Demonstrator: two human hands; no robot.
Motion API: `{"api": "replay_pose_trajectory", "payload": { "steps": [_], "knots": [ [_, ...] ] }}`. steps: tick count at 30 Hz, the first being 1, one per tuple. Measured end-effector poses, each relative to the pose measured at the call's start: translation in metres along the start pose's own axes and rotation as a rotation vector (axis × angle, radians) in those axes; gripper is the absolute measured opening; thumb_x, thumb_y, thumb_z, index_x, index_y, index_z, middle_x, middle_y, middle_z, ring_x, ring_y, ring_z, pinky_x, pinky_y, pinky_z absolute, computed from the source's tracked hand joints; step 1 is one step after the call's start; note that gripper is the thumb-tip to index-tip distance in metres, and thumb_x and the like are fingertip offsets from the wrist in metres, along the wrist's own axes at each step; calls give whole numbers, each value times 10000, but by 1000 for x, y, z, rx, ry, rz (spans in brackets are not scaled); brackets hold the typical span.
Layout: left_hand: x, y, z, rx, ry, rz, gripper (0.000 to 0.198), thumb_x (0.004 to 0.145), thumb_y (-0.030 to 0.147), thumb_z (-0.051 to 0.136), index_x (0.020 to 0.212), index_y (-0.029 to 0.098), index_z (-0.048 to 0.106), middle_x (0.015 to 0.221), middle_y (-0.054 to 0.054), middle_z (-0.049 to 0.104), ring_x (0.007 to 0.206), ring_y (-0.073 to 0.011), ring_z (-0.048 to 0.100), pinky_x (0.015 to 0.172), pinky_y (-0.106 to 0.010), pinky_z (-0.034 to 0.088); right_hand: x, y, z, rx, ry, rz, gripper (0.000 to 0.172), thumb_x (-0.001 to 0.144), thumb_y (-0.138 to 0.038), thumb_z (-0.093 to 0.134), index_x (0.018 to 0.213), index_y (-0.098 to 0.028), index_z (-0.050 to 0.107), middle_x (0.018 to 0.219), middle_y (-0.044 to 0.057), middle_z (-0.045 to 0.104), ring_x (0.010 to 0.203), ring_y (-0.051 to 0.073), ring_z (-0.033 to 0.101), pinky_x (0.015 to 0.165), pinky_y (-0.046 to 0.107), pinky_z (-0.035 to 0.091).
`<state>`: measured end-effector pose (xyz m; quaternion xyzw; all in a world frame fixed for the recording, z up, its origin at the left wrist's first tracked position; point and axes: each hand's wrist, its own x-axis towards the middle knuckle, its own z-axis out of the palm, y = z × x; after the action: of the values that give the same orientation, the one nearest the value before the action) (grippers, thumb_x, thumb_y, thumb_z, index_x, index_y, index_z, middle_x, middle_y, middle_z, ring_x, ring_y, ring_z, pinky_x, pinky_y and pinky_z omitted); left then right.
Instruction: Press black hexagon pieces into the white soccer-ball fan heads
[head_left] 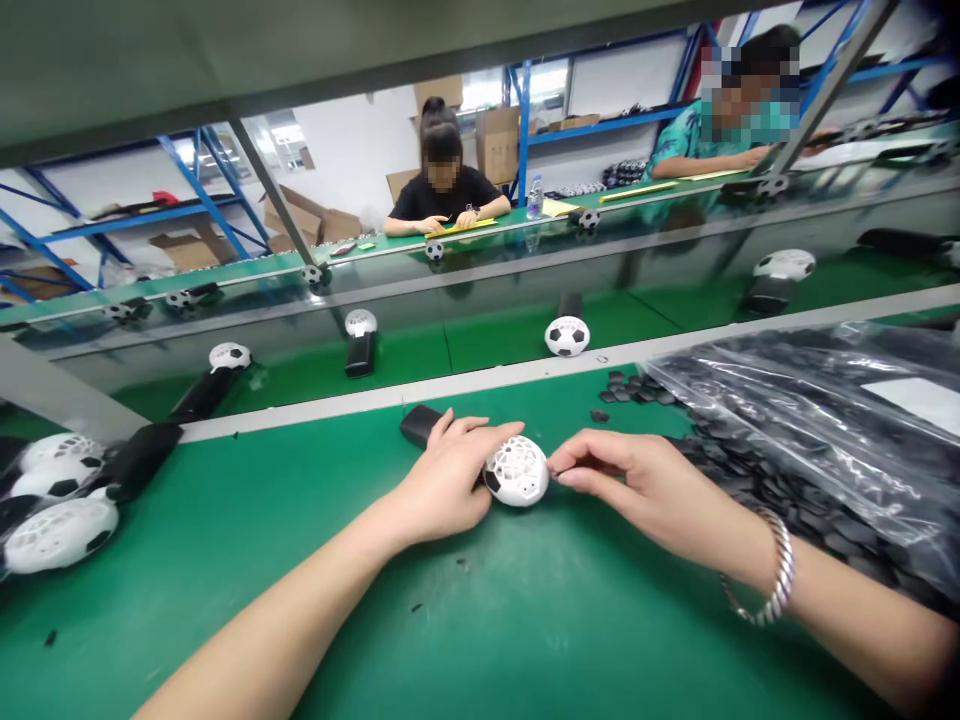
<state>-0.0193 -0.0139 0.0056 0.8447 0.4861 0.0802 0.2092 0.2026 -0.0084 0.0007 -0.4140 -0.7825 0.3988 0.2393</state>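
My left hand (pixel 442 480) is wrapped round a hand-held fan with a white football-shaped head (pixel 517 472) and a black handle (pixel 417 424), holding it down on the green table (pixel 480 620). My right hand (pixel 637 485) is pinched at the right side of the white head, thumb and forefinger pressed together on a small piece that I cannot make out. A silver bracelet (pixel 776 570) sits on my right wrist.
Small black pieces (pixel 637 392) lie loose by a clear plastic bag (pixel 810 420) full of them at the right. Several football fans (pixel 60 510) lie at the left edge. More fans (pixel 567 335) ride the conveyor belt beyond. Two people sit at the far bench.
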Motion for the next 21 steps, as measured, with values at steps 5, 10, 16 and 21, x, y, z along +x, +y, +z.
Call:
{"api": "replay_pose_trajectory", "payload": {
  "steps": [5, 10, 16, 21],
  "knots": [
    [-1, 6, -2, -94, -23, -46, 876, 588, 582, 670, 1328, 232, 359, 1348, -55, 446, 1293, -307, 283, 1093, -547, 27, 3, -2, 17, 184, 65, -13, 104, 775, -289, 582, 729, -207, 626, 794, 16, 537, 753, 148, 510, 690, 286, 413],
    [1, 10, 5, -107, 66, -90, 784, 609, 641, 621, 1257, 234, 453, 1282, -47, 514, 1258, -297, 341, 1091, -543, 47, 9, 3, 32, 321, 87, 67, 162, 714, -313, 632, 647, -185, 560, 771, 2, 446, 711, 133, 454, 655, 279, 394],
    [0, 11, 7, -114, 113, -95, 708, 622, 552, 659, 1226, 223, 487, 1221, -42, 561, 1207, -266, 404, 1102, -519, 54, 11, 6, 40, 379, 109, 146, 198, 676, -304, 632, 734, -190, 480, 893, 11, 426, 678, 108, 440, 633, 281, 419],
    [1, 11, 3, -178, 83, -78, 672, 639, 497, 676, 1227, 238, 479, 1221, -38, 556, 1171, -246, 438, 1101, -526, 54, 9, 5, 43, 427, 121, 165, 301, 695, -292, 616, 936, -207, 457, 1160, 76, 439, 962, 183, 504, 691, 300, 470]
  ]
}}
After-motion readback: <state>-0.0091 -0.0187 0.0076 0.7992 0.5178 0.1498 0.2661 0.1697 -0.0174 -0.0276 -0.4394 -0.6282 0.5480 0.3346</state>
